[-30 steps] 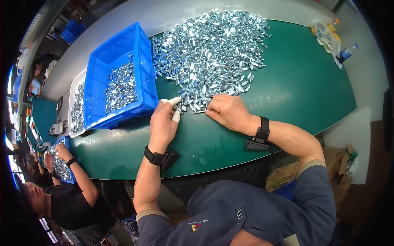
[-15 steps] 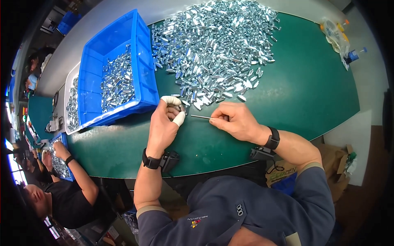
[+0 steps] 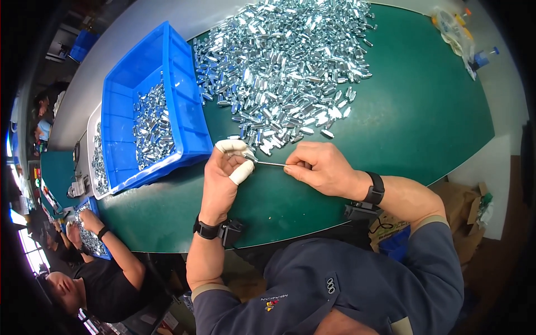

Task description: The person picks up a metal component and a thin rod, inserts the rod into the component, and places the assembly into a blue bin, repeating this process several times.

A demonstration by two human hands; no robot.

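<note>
My left hand (image 3: 222,187), with white finger covers on its thumb and some fingers, is closed in a pinch on a small shiny metal piece (image 3: 250,157). That piece is mostly hidden by the fingertips. In my right hand (image 3: 322,168), a thin metal rod (image 3: 272,163) is gripped between thumb and fingers. The rod points left, and its far tip meets the piece at my left fingertips; whether it is inside the piece I cannot tell. Just beyond both hands lies a big heap of silvery elongated metal pieces (image 3: 285,67), which look six-sided.
A blue bin (image 3: 192,111) partly filled with similar pieces stands left of the heap, beside a white tray (image 3: 93,125). The green table (image 3: 413,106) curves toward me. Bottles and a plastic bag (image 3: 453,34) lie far right. A co-worker (image 3: 114,279) handles pieces at the left.
The rod's tip was a little apart from my left fingertips and now touches there. My left fingers have closed more around the metal piece. The view has tilted slightly.
</note>
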